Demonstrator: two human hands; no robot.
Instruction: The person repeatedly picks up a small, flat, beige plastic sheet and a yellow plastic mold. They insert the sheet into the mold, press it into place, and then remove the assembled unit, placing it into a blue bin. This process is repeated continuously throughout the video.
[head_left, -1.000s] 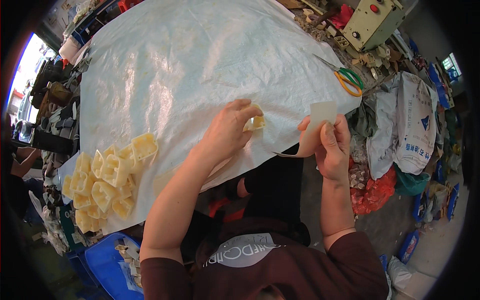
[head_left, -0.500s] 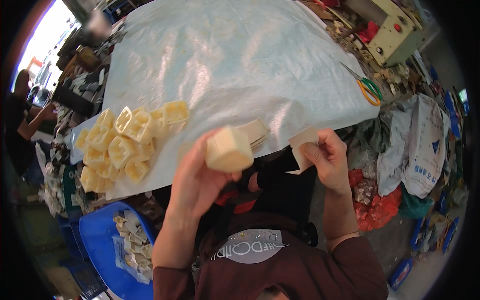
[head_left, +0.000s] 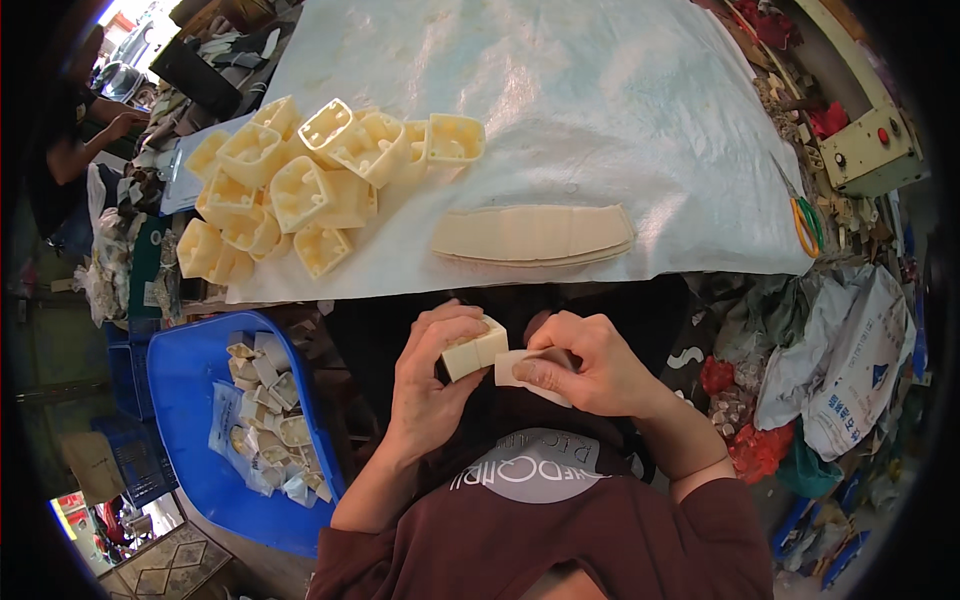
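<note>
My left hand (head_left: 422, 385) grips a cream plastic block (head_left: 475, 350) with rounded corners, held over my lap in front of the table edge. Between the thumb and fingers of my right hand (head_left: 605, 372) is a bent off-white strip (head_left: 512, 368), its near end beside or touching the block; I cannot tell which. On the near side of the table lies a flat stack of beige strips (head_left: 530, 235). To its left, several cream hollow plastic pieces (head_left: 300, 195) are heaped, many with open sides showing.
White sheeting (head_left: 560, 110) covers the table. Scissors (head_left: 806, 225) with orange and green handles lie at its right edge. A blue bin (head_left: 180, 390) with covered pieces stands lower left. White sacks (head_left: 850, 370) and red bags (head_left: 755, 445) sit at right. Another person works far left.
Both hands have come down toward my body and closer together, bringing block and strip side by side. The block has been turned. My view has shifted, and the beige stack now shows fully.
</note>
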